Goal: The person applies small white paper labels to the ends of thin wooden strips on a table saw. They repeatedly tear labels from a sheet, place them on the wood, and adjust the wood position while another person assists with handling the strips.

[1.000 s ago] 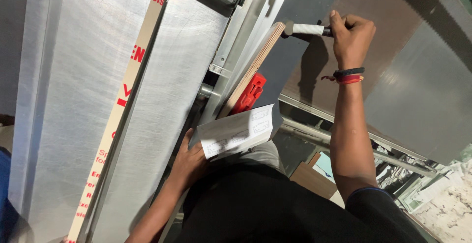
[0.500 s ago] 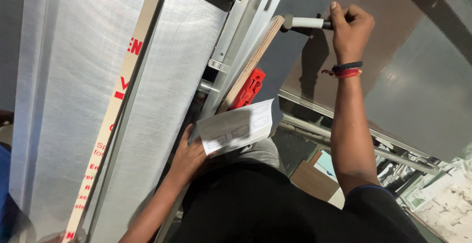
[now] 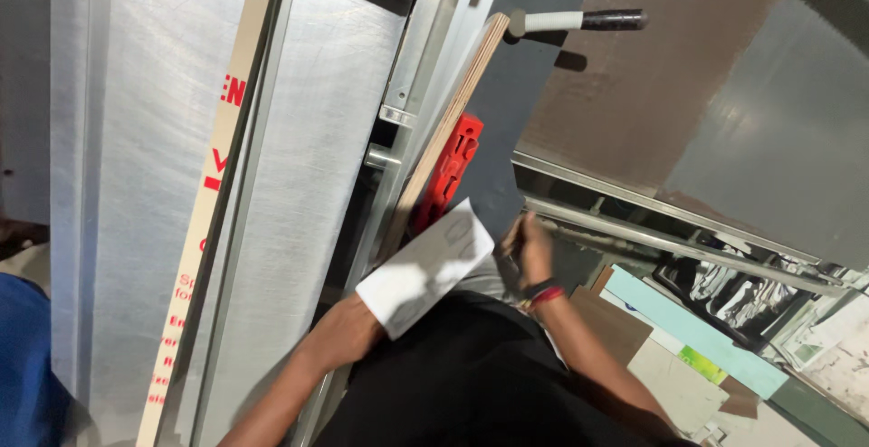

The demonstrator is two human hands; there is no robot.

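White sheet: folded white paper sheet (image 3: 425, 271) at lower centre, pinched at its lower corner.
Left hand (image 3: 348, 334): fingers closed on the sheet, bottom centre.
Right hand (image 3: 525, 250): just right of the sheet, blurred, cannot tell its grip.
Handle: black-and-white lever handle (image 3: 579, 21) at top centre, untouched.
Clamp: red plastic clamp (image 3: 450, 168) beside the plywood strip (image 3: 448, 126).

Under you runs a brushed metal counter (image 3: 308, 185), with a long cream strip with red print (image 3: 208, 203) lying flat along it and a plywood strip (image 3: 444, 130) on edge beside the rail.
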